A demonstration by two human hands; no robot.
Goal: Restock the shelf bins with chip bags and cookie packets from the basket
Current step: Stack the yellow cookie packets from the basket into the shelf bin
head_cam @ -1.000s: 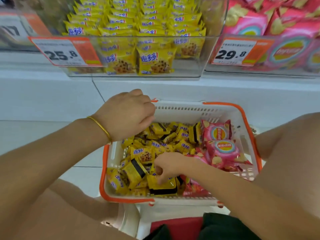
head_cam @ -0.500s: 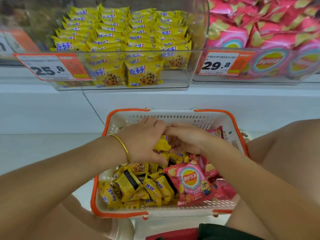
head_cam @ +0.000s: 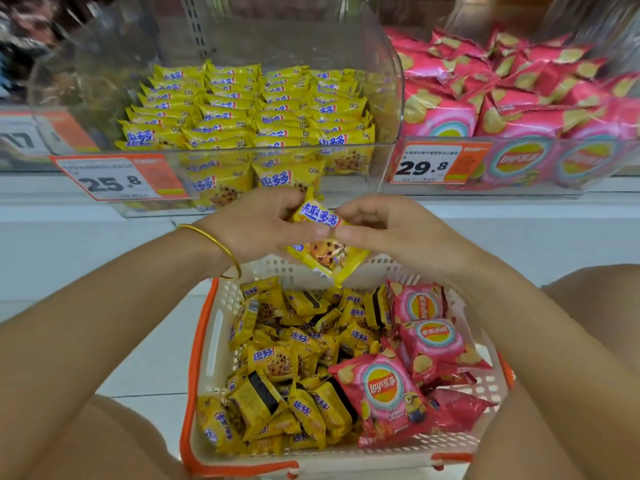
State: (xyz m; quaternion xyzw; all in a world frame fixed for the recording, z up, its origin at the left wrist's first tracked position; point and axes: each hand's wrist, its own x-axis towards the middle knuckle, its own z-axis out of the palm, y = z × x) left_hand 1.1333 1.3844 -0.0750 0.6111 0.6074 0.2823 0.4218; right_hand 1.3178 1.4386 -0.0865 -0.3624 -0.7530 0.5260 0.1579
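a white and orange price label (head_cam: 114,178) reads 25.8. well to its right, a second label (head_cam: 433,164) of the same kind reads 29.8. a third label (head_cam: 31,136) at the far left is blurred and cut off by the frame edge. below them runs the white shelf front (head_cam: 69,244), with pale floor tiles (head_cam: 152,372) lower down. a slotted metal upright (head_cam: 198,32) stands at the back. a thin gold bangle (head_cam: 223,250) circles one wrist.

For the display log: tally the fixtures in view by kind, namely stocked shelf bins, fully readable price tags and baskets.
Stocked shelf bins: 2, the cookie bin and the chip bin
Readable price tags: 2, the 25.8 tag and the 29.8 tag
Baskets: 1, the basket
Total: 5
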